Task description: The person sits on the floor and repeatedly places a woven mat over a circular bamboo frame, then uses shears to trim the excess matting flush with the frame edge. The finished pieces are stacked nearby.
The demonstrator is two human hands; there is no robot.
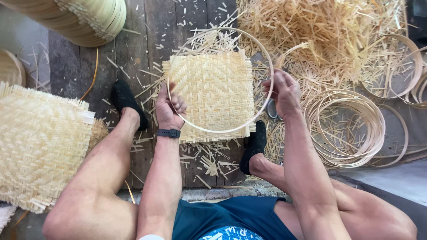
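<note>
Both of my hands grip one thin bamboo hoop (221, 130): left hand (169, 106) closed on its left edge, right hand (283, 92) on its right. It hangs over a square woven mat (213, 91) lying on the plank floor (142, 53) between my feet.

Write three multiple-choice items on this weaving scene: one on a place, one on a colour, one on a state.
1. Where is the stack of woven mats?
A. at the picture's left
B. at its right
C. on the lap

2. What colour is the wristband?
A. red
B. black
C. white

3. How is the thin round bamboo hoop held?
A. by one hand
B. by both hands
C. by neither

Answers:
1 A: the stack of woven mats lies beside the left knee.
2 B: the wristband is black.
3 B: left hand and right hand grip the thin round bamboo hoop over the square woven bamboo mat.
</note>
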